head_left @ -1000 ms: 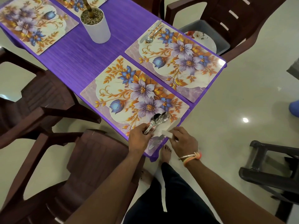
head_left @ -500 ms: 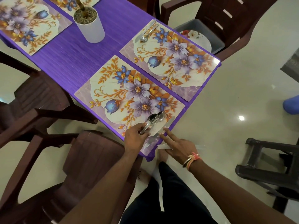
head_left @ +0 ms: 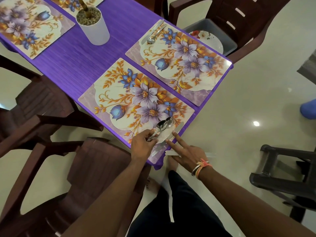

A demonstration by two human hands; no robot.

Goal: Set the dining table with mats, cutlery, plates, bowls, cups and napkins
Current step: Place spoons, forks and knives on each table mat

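Note:
The near floral mat (head_left: 119,100) lies on the purple table (head_left: 71,62). My left hand (head_left: 142,144) grips the handles of two spoons (head_left: 162,124), whose bowls rest on the mat's near right corner. A knife (head_left: 178,128) lies along the mat's right edge. Two outstretched fingers of my right hand (head_left: 186,151) touch that knife, and a pale flat second knife (head_left: 171,153) sticks out on both sides beneath the palm. The far mat (head_left: 184,65) carries a knife and a spoon (head_left: 151,38) at its far corner.
A white plant pot (head_left: 93,24) stands mid-table, with a third mat (head_left: 25,26) beyond it. Brown chairs sit at the left (head_left: 42,117), the near side (head_left: 82,177) and the far end, where a grey bin holds a plate (head_left: 212,41). A dark stool (head_left: 282,168) stands on the right.
My right hand has laid the knife on the mat's right edge and stretched its fingers out onto it. The left hand stays on the spoons.

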